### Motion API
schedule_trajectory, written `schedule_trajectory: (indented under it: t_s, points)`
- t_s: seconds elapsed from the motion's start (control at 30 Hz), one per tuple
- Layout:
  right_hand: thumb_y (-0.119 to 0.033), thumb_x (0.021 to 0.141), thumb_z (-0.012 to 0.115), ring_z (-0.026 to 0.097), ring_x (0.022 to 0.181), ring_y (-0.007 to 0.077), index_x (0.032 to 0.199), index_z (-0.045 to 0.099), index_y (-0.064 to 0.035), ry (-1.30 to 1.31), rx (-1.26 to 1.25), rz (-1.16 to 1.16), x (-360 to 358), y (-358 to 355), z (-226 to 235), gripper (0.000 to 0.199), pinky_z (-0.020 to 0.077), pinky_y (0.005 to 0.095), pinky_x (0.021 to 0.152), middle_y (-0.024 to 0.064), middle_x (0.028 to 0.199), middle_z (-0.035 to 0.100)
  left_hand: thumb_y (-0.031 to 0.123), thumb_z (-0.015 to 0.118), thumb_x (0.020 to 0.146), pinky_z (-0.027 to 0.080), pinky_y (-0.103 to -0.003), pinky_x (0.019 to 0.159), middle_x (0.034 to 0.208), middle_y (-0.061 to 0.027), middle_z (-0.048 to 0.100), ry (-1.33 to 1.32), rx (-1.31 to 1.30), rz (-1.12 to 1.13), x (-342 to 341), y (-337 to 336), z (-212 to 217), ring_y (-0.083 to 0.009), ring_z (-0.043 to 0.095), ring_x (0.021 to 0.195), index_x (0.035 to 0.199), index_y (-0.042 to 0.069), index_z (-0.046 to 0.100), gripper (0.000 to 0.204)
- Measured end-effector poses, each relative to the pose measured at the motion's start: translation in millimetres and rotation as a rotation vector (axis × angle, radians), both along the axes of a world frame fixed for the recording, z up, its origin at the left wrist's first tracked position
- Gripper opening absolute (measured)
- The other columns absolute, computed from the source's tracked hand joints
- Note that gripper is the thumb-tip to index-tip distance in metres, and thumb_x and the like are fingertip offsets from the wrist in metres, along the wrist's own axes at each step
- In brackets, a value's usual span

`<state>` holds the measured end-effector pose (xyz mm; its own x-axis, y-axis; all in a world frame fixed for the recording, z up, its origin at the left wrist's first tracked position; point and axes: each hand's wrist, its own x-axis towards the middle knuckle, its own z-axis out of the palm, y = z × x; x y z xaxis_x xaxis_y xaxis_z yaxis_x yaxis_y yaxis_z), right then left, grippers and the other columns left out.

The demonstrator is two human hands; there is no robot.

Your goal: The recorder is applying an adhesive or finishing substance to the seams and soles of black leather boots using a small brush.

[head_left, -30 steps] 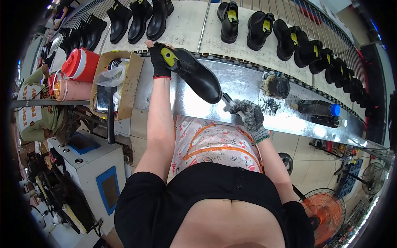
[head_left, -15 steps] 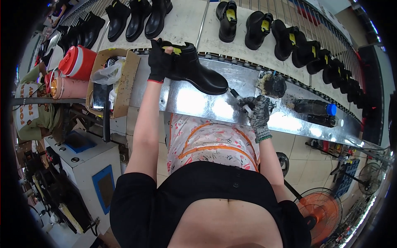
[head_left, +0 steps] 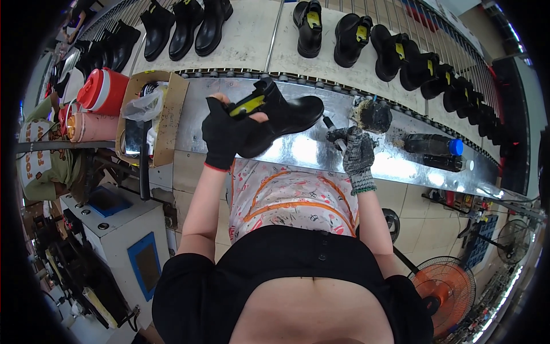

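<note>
My left hand [head_left: 228,136], in a black glove with bare fingertips, grips a black ankle boot [head_left: 289,116] around its shaft. The boot is tilted above the metal ledge [head_left: 197,123]. Its toe points right and its opening shows a yellow lining. My right hand [head_left: 359,150], in a grey knitted glove, is closed around a slim pen-like tool [head_left: 328,122] with a dark tip. That tip is near the boot's toe, with a small gap between them. Whether the tool is a marker or a brush cannot be made out.
Beyond the ledge, a conveyor [head_left: 252,46] carries several black boots. A dark, crusted pot [head_left: 375,116] stands right of the boot, near a dark bottle with a blue cap [head_left: 429,145]. To the left are a cardboard box [head_left: 177,103] of odds and ends and a red jug [head_left: 117,92].
My left hand has brought the boot nearer to my body and turned it, so its toe swings farther away and its opening faces me more. My right hand has barely moved.
</note>
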<state>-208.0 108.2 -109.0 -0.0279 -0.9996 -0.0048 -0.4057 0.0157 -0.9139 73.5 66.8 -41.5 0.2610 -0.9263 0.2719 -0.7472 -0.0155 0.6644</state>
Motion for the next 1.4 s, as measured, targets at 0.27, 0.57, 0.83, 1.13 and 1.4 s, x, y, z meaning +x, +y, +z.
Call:
schedule_trajectory:
  t_s: [0.27, 0.57, 0.83, 1.13, 1.4]
  points:
    - [-0.003, 0.088, 0.049, 0.067, 0.079, 0.0169, 0.091, 0.068, -0.0002, 0.083, -0.039, 0.065, 5.1, 4.3, 10.1, 0.02, 0.053, 0.0276, 0.076, 0.0093, 0.084, 0.071, 0.029, 0.086, 0.061, 0.046, -0.028, 0.053, 0.07, -0.0055, 0.053, 0.179, 0.176, -0.173, -9.0, 40.8, 1.4, -0.0138, 0.055, 0.057, 0.102, 0.007, 0.039, 0.066]
    - [-0.032, 0.097, 0.039, 0.066, 0.077, 0.0215, 0.085, 0.069, -0.0015, 0.019, -0.142, 0.114, 19.4, 13.1, 23.1, 0.044, 0.0507, 0.0314, 0.073, 0.0112, 0.083, 0.069, 0.01, 0.081, 0.064, 0.056, -0.03, 0.074, 0.105, -0.0152, 0.055, 0.635, 0.3, -0.385, -13.9, 61.7, -17.6, -0.0207, 0.061, 0.093, 0.137, 0.004, 0.024, 0.093]
    - [-0.021, 0.091, 0.047, 0.062, 0.069, 0.0272, 0.086, 0.072, -0.011, 0.237, -0.225, 0.185, 22.2, 23.5, 27.0, 0.028, 0.0476, 0.0387, 0.064, 0.0107, 0.076, 0.063, 0.011, 0.082, 0.063, 0.051, -0.031, 0.08, 0.114, -0.0126, 0.051, 0.749, 0.376, -0.408, -14.7, 67.8, -27.5, -0.0182, 0.058, 0.095, 0.135, 0.0, 0.027, 0.09]
    - [-0.02, 0.094, 0.046, 0.065, 0.078, 0.0259, 0.091, 0.07, -0.0075, 0.148, 0.049, 0.21, 5.7, 25.1, 44.7, 0.027, 0.0502, 0.0352, 0.072, 0.0101, 0.087, 0.069, 0.002, 0.075, 0.067, 0.052, -0.026, 0.072, 0.108, -0.0089, 0.058, 0.974, 0.568, -0.375, -20.3, 73.6, -29.2, -0.0157, 0.061, 0.087, 0.133, 0.006, 0.037, 0.076]
    - [-0.029, 0.098, 0.032, 0.063, 0.079, 0.0248, 0.094, 0.066, -0.005, 0.37, 0.061, 0.402, -20.3, 40.3, 47.6, 0.042, 0.0486, 0.0352, 0.077, 0.0097, 0.086, 0.067, 0.003, 0.073, 0.069, 0.054, -0.027, 0.066, 0.104, -0.0086, 0.057, 0.996, 0.588, -0.332, -31.2, 77.7, -29.0, -0.015, 0.06, 0.083, 0.133, 0.006, 0.035, 0.075]
